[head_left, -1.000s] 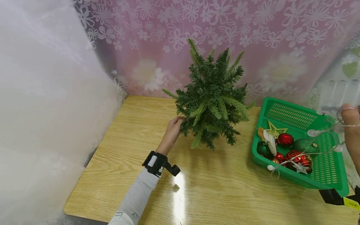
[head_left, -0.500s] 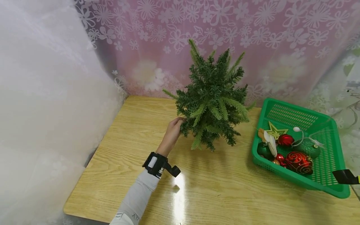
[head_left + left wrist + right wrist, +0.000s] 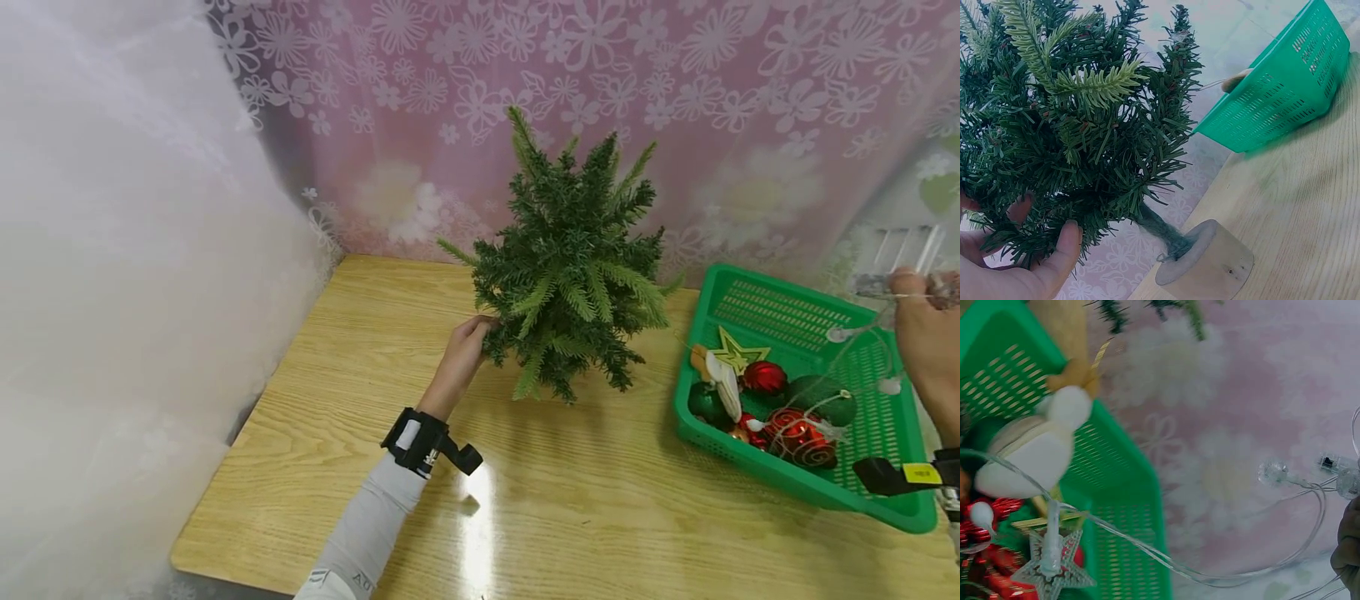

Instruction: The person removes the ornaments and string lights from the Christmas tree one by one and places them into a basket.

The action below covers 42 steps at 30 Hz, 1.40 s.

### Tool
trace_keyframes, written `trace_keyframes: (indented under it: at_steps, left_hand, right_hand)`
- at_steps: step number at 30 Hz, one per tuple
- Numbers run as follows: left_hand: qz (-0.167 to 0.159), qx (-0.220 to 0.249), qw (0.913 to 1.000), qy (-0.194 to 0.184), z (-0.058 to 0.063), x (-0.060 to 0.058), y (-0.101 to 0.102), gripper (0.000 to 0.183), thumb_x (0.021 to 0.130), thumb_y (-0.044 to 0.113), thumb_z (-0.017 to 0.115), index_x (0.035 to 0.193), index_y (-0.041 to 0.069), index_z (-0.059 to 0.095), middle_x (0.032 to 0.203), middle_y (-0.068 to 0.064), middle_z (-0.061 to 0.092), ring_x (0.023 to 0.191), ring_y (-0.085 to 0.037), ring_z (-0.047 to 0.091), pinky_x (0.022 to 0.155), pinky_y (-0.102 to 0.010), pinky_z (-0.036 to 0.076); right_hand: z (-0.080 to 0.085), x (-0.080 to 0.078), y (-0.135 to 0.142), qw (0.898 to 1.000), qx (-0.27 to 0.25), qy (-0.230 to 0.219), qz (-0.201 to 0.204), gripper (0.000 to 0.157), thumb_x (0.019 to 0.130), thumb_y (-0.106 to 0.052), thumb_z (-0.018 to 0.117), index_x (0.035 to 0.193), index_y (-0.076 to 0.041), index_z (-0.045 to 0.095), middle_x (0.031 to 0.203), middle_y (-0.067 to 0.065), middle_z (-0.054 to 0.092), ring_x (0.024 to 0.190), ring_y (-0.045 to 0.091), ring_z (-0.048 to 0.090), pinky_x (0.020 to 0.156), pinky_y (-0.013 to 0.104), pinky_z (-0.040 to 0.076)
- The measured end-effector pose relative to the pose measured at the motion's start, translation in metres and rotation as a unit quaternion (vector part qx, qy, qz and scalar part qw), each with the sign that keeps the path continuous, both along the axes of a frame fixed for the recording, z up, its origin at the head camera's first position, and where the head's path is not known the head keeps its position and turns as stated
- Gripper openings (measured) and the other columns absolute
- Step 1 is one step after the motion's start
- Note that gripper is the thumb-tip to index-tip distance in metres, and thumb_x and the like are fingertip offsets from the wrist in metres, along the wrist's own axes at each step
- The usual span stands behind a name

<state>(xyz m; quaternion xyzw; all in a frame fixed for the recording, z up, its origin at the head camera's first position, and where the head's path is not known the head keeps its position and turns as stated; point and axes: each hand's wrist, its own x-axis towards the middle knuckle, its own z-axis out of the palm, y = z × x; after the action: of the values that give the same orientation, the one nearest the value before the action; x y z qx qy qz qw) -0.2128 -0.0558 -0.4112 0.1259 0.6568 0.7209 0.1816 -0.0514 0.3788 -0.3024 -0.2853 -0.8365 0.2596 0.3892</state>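
Note:
A small artificial Christmas tree stands on the table. My left hand grips its lower left branches; in the left wrist view the thumb and fingers curl about a branch, partly hidden by needles. The tree's trunk rises from a round wooden base. At the right edge my right hand is raised over the basket and holds a string of lights. A clear plastic piece shows beside its thumb. In the right wrist view, a star-shaped light dangles over the ornaments.
A green plastic basket stands right of the tree. Inside lie red baubles, green baubles, a yellow-green star and a white-and-brown ornament. A floral curtain hangs behind the wooden table.
My right hand went out of the head view at the right, then came back over the basket with the string of lights. The left hand stays at the tree.

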Motion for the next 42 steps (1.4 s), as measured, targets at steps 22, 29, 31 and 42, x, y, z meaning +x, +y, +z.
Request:
trace_keyframes:
  at_steps: [22, 29, 31, 42]
  left_hand:
    - [-0.004, 0.006, 1.0, -0.002, -0.001, 0.002, -0.001, 0.039, 0.107, 0.018, 0.033, 0.136, -0.002, 0.049, 0.147, -0.017, 0.038, 0.142, -0.03, 0.025, 0.109, -0.054, 0.032]
    - [-0.007, 0.005, 1.0, -0.002, 0.0, 0.003, 0.0, 0.039, 0.106, 0.018, 0.033, 0.135, -0.002, 0.05, 0.146, -0.016, 0.04, 0.142, -0.03, 0.026, 0.109, -0.054, 0.032]
    - [-0.009, 0.005, 0.9999, -0.001, 0.0, 0.003, -0.001, 0.039, 0.107, 0.018, 0.032, 0.135, -0.002, 0.051, 0.146, -0.016, 0.04, 0.142, -0.03, 0.027, 0.108, -0.053, 0.032]
    - [-0.015, 0.005, 0.9998, -0.007, -0.001, 0.001, -0.005, 0.04, 0.108, 0.019, 0.03, 0.135, -0.002, 0.05, 0.147, -0.016, 0.039, 0.141, -0.029, 0.029, 0.106, -0.048, 0.037]
  right_hand:
    - [-0.103, 0.01, 0.02, 0.98, 0.028, -0.192, 0.046, 0.052, 0.102, -0.037, 0.036, 0.063, -0.003, 0.037, 0.055, 0.01, 0.031, 0.048, 0.028, 0.029, 0.058, 0.041, 0.027]
    - [-0.127, 0.016, 0.025, 0.971, 0.023, -0.213, 0.104, 0.052, 0.103, -0.035, 0.034, 0.067, 0.001, 0.045, 0.05, 0.009, 0.038, 0.043, 0.025, 0.034, 0.048, 0.037, 0.024]
    - [-0.131, 0.016, 0.025, 0.968, 0.018, -0.226, 0.11, 0.052, 0.103, -0.036, 0.031, 0.07, 0.001, 0.045, 0.052, 0.009, 0.04, 0.043, 0.025, 0.036, 0.046, 0.036, 0.026]
    - [-0.137, 0.012, 0.018, 0.942, 0.004, -0.31, 0.129, 0.057, 0.102, -0.046, 0.029, 0.077, 0.0, 0.048, 0.056, 0.009, 0.043, 0.047, 0.026, 0.041, 0.042, 0.035, 0.029]
